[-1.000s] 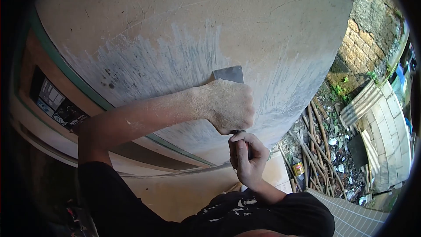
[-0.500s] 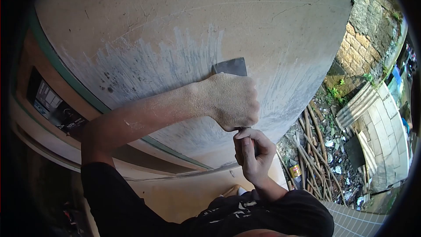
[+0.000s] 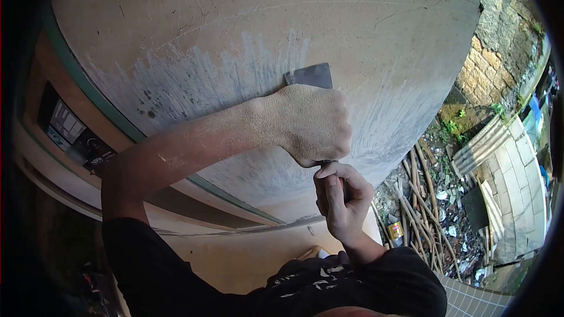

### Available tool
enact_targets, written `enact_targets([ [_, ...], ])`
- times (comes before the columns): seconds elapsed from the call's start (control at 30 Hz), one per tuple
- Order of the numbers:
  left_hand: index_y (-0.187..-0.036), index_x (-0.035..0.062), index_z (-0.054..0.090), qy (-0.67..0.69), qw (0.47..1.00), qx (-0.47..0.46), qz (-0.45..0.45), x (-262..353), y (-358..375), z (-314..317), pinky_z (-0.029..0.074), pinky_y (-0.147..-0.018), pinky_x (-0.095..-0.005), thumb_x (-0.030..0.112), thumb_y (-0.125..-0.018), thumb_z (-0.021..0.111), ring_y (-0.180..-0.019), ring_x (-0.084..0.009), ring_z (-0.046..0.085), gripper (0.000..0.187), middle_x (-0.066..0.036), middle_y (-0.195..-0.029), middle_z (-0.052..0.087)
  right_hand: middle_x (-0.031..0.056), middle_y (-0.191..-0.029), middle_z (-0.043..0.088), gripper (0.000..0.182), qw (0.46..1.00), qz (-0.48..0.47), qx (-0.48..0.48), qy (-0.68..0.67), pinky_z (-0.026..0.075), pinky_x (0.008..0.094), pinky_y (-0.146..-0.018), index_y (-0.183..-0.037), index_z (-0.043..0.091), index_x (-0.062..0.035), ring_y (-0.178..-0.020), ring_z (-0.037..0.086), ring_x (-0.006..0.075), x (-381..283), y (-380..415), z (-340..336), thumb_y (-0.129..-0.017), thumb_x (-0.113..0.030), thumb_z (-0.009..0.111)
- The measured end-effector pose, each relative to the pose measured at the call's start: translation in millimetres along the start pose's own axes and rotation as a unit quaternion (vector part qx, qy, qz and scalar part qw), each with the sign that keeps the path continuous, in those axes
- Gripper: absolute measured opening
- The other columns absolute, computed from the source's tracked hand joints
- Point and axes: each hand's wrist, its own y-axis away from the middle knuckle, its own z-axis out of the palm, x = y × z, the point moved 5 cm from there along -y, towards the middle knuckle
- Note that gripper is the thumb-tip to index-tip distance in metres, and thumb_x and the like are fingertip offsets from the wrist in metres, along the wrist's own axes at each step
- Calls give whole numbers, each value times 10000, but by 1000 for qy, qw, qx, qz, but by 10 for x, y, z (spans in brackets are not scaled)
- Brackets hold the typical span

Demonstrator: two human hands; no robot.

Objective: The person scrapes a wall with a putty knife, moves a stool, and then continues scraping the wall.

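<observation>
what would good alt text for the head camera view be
A wide scraper is held at a pale-streaked wall by a dusty left hand, clenched next to the blade, and a right hand below it. At the right, long sticks lie on littered ground.

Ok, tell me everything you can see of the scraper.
The scraper has a flat, grey, metal-looking blade with a straight top edge, slightly tilted, pointing up the wall; whether it touches is unclear. The left hand wraps around it, hiding its lower part; the right hand grips below. The handle is mostly hidden.
</observation>
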Motion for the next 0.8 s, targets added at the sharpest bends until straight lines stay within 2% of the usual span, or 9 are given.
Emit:
enact_targets([
  [0.17,-575,72,568,2,1000,-14,-25,17,12,-45,485,-575,-324,256,-603,649,-563,-196,622,203,-49,-521,576,-4,-672,499,125,998,28,-17,-53,324,186,-536,-939,583,20,-598,422,36,-128,43,52,-943,-4,461],
  [0.2,-574,72,611,10,1000,8,-18,45,19,-47,508,-566,-331,239,-604,661,-556,-195,637,177,-47,-519,590,-6,-679,495,122,997,31,-16,-67,325,184,-543,-943,573,18,-603,421,36,-143,67,81,-946,-3,453],
  [0.23,-573,72,654,17,999,31,-9,59,26,-54,531,-557,-338,221,-604,673,-548,-195,651,154,-44,-517,604,-10,-689,485,122,997,32,-17,-64,322,179,-549,-944,563,14,-606,415,34,-117,95,100,-948,-2,442],
  [0.37,-579,86,662,-1,1000,16,2,-24,63,-108,531,-558,-334,234,-609,684,-544,-178,645,153,-38,-516,604,2,-723,506,116,999,11,-24,-43,327,180,-549,-948,568,13,-619,420,34,-131,-5,108,-943,-1,453],
  [0.43,-574,84,551,-34,999,-21,-18,-113,119,-218,474,-616,-307,252,-611,646,-603,-191,606,197,-37,-556,568,5,-726,512,116,998,4,-35,-52,329,180,-551,-952,569,14,-622,424,35,-207,-96,118,-941,1,454],
  [0.57,-587,86,556,-43,999,-2,-17,-52,115,-130,465,-604,-299,254,-612,646,-596,-184,595,192,-33,-559,560,4,-703,508,117,998,-13,-36,-55,334,180,-554,-961,571,15,-624,428,38,-186,-38,177,-937,10,457],
  [0.67,-582,90,555,3,1000,11,-11,-1,138,-71,462,-599,-296,253,-621,644,-597,-172,596,190,-30,-556,566,-5,-693,500,113,998,-11,-30,-55,331,178,-552,-949,574,12,-621,424,34,-114,13,169,-934,16,463],
  [0.8,-553,92,550,-59,998,5,-21,-171,135,-223,480,-610,-301,226,-640,635,-581,-169,600,181,-24,-544,573,-9,-687,511,125,999,-12,-31,-32,311,173,-517,-929,579,16,-591,414,21,-176,-298,156,-946,-5,458],
])
